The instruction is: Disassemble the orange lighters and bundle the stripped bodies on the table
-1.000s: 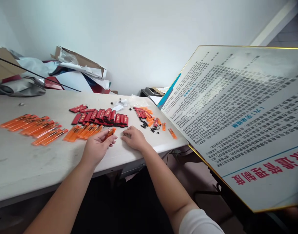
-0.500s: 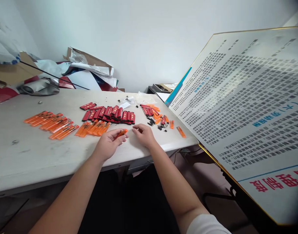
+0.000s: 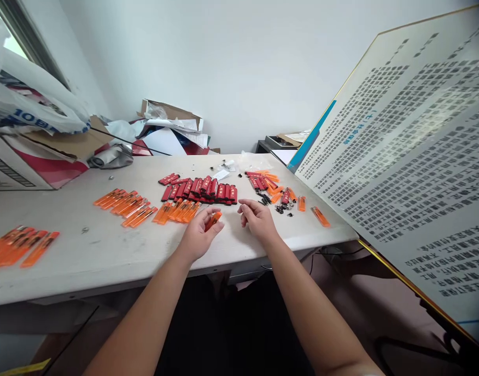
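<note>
My left hand (image 3: pixel 197 236) is closed round an orange lighter (image 3: pixel 213 221), its tip pointing up and to the right between thumb and fingers. A short gap away, my right hand (image 3: pixel 258 221) hovers over the table with curled fingers, thumb close to the index finger. Whether something small sits in that pinch cannot be made out. Just beyond my left hand lies a row of orange lighters (image 3: pixel 180 211). Behind them is a pile of red lighter-shaped pieces (image 3: pixel 202 189) with black ends. Small black and metal parts (image 3: pixel 281 208) lie to the right of my right hand.
More orange lighters lie in groups at mid-left (image 3: pixel 125 206) and far left (image 3: pixel 22 245) of the white table (image 3: pixel 117 256). Red and orange pieces (image 3: pixel 263 181) are mixed at the right. A large printed board (image 3: pixel 396 156) leans along the right edge. Boxes and papers (image 3: pixel 172 130) fill the back left.
The view has swung left, bringing the far-left lighters and a plastic bag into sight. My right hand has drawn slightly away from my left, which still holds the orange lighter.
</note>
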Demonstrator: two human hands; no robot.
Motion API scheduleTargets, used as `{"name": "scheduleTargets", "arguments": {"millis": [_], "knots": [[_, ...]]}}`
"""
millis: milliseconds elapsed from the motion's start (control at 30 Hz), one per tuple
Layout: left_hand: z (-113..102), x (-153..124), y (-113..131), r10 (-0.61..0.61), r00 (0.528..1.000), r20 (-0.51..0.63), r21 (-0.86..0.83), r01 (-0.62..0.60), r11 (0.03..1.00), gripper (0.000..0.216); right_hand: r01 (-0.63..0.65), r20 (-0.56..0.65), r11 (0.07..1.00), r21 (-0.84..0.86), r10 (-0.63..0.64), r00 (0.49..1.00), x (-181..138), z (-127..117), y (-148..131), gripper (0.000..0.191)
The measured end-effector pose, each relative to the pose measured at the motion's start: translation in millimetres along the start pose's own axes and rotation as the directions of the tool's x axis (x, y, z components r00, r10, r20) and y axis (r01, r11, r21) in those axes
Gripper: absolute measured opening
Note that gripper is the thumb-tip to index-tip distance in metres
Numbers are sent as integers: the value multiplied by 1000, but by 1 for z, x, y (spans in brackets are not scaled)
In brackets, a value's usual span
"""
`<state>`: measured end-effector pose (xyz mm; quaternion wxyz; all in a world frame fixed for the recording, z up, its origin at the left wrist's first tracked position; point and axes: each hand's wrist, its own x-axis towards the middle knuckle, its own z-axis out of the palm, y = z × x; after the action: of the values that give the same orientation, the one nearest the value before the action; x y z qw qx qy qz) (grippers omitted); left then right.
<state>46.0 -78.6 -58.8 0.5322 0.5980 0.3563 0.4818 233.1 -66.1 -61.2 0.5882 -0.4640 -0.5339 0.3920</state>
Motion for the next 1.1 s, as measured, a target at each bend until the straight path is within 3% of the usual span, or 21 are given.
{"name": "scheduleTargets", "arguments": {"millis": [167,433,600,800,1100], "knots": [[1,-2,2,-56,998,24,-106,58,993,39,-27,-22,997,77,29,999,1,-1,2,43],[-3,-3,5,-86,980,181,-125,110,986,31,-65,-25,992,109,68,997,4,-1,6,43],[-2,-6,11,-135,981,140,-246,167,955,38,-64,-26,991,119,67,997,4,-1,6,42],[0,-7,15,-107,991,76,-259,123,958,54,-99,-29,968,230,108,994,1,-2,4,42],[0,-7,17,-140,986,95,-284,161,945,41,-165,1,896,413,181,983,1,-8,1,39]]}}
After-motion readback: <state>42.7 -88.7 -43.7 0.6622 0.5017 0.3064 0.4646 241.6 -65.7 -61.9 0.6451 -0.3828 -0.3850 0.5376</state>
